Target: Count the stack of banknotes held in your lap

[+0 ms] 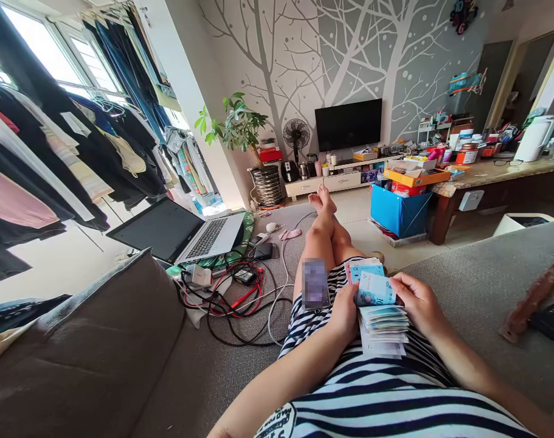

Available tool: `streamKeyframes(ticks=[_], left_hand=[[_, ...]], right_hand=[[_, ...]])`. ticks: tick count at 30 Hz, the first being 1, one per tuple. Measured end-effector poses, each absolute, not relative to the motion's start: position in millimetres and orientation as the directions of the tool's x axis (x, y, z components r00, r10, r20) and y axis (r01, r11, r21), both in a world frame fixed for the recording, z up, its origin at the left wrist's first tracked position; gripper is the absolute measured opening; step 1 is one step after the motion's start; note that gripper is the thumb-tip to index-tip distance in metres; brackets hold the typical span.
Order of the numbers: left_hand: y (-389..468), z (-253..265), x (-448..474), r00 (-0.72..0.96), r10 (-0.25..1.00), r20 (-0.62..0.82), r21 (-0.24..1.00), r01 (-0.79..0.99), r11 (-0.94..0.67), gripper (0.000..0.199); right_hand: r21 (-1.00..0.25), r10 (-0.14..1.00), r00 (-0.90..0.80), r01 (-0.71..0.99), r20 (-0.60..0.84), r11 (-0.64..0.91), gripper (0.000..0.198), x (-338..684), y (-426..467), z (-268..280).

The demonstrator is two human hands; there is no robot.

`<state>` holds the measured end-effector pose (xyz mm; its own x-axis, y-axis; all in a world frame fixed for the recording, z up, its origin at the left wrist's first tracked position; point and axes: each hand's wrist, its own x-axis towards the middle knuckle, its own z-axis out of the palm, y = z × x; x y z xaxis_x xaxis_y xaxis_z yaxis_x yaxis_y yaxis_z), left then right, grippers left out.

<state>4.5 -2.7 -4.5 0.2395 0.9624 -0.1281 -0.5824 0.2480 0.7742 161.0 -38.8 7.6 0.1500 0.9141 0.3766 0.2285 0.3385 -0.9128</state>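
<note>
A thick stack of banknotes (382, 325) is gripped at its left side by my left hand (345, 309), thumb toward the top. The thumb and fingers of my right hand (416, 298) pinch the right edge of a blue-and-white banknote (376, 288), which stands raised above the stack. Other notes (367, 269), blue and reddish, lie just beyond on the striped clothing over my lap. A phone (315, 285) with a blurred screen rests on my thigh, left of my left hand.
An open laptop (199, 234) sits on the grey sofa (240, 365) at left, beside tangled cables (240, 304) and a white charger (198, 275). Right of me are a brown strip-like object (534, 292) and a black remote (553, 317). Ahead stand a blue box (398, 212) and a cluttered table (491, 173).
</note>
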Motion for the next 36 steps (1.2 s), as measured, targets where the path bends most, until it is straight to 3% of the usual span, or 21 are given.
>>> streamKeyframes(ticks=[9, 18, 36], left_hand=[[-7, 5, 3, 0.316, 0.945, -0.087, 0.794, -0.55, 0.257, 0.028], [-4, 0, 0, 0.245, 0.965, -0.092, 0.814, -0.539, 0.215, 0.027], [-8, 7, 1, 0.273, 0.96, -0.057, 0.843, -0.503, 0.192, 0.025]], right_hand=[[-0.911, 0.907, 0.179, 0.237, 0.382, 0.337, 0.043, 160, -39, 6], [-0.896, 0.889, 0.191, 0.258, 0.415, 0.362, 0.044, 157, -39, 8], [-0.917, 0.909, 0.137, 0.131, 0.394, 0.378, 0.038, 157, -42, 6]])
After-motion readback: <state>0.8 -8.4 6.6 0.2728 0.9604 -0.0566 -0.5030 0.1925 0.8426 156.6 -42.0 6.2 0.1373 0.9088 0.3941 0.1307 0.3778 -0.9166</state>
